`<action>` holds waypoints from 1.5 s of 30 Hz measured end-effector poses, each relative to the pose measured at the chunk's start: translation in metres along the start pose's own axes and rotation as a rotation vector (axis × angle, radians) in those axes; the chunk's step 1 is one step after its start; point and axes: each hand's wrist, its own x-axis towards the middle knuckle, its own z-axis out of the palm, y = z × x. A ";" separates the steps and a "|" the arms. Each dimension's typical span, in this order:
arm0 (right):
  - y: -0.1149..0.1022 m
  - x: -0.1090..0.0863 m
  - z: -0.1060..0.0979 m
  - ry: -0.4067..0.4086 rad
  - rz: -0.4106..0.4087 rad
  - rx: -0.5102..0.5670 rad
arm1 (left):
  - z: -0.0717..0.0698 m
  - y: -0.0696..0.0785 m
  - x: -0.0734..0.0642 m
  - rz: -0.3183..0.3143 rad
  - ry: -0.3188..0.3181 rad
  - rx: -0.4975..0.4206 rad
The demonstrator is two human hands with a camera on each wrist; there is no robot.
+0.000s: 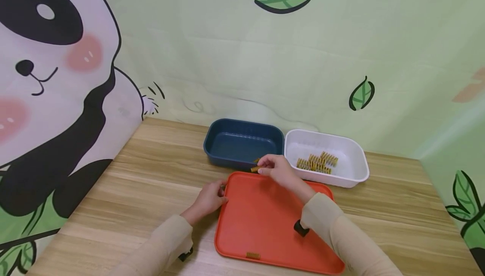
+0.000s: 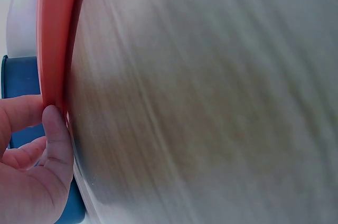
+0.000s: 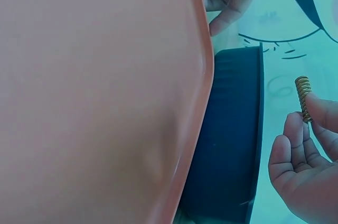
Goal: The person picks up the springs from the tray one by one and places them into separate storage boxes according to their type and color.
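Observation:
Between the thumb and fingers of my right hand (image 1: 279, 171) is a gold coil spring (image 1: 255, 169), held above the far edge of the orange-red tray (image 1: 257, 217) and close to the navy bin's front wall. The right wrist view shows that spring (image 3: 302, 97) upright at the fingertips. My left hand (image 1: 207, 200) pinches the tray's left rim near its far corner; thumb and finger meet the rim (image 2: 55, 49) in the left wrist view. Another spring (image 1: 253, 256) lies inside the tray along its near edge.
The navy bin (image 1: 223, 160) stands behind the tray, with a bit of gold showing at its front right. A white bin (image 1: 352, 179) beside it holds several gold springs (image 1: 317, 164). A cloth backdrop printed with a panda rises behind the wooden table (image 1: 163, 149).

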 end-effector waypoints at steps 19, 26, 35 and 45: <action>0.002 0.013 -0.003 0.075 0.026 0.013 | 0.001 0.000 0.000 -0.012 -0.003 -0.008; 0.001 0.017 -0.003 0.085 0.045 0.032 | 0.001 0.000 0.000 -0.002 0.001 0.003; 0.000 0.023 0.000 0.104 0.066 0.050 | 0.000 -0.001 0.000 -0.002 0.004 0.002; 0.005 0.032 -0.001 0.124 0.066 0.059 | 0.000 0.000 0.000 0.006 0.005 0.009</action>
